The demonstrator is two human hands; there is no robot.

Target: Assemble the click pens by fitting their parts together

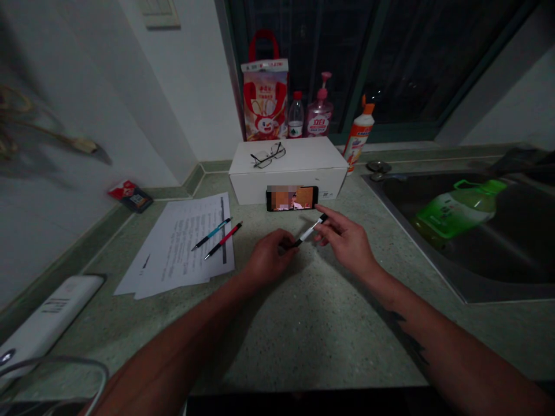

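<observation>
A white pen with black ends (309, 230) slants between my two hands above the counter. My left hand (273, 252) is closed, with its thumb and fingers pinching the pen's lower black end. Around the upper part of the pen, my right hand (347, 238) holds on with its thumb and lower fingers, while the index finger stretches towards the phone. The phone (293, 199) stands on its long edge with its screen lit, leaning against a white box (288, 167). A blue pen (211, 234) and a red pen (224, 240) lie on printed sheets (173, 248) to the left.
Glasses (269, 155) rest on the box. Behind it stand a red bag (265, 101), a small bottle (295, 115), a pink pump bottle (319, 112) and an orange-capped bottle (359, 136). A sink (451, 283) holding a green jug (459, 208) is right; a power strip (52, 318) lies left.
</observation>
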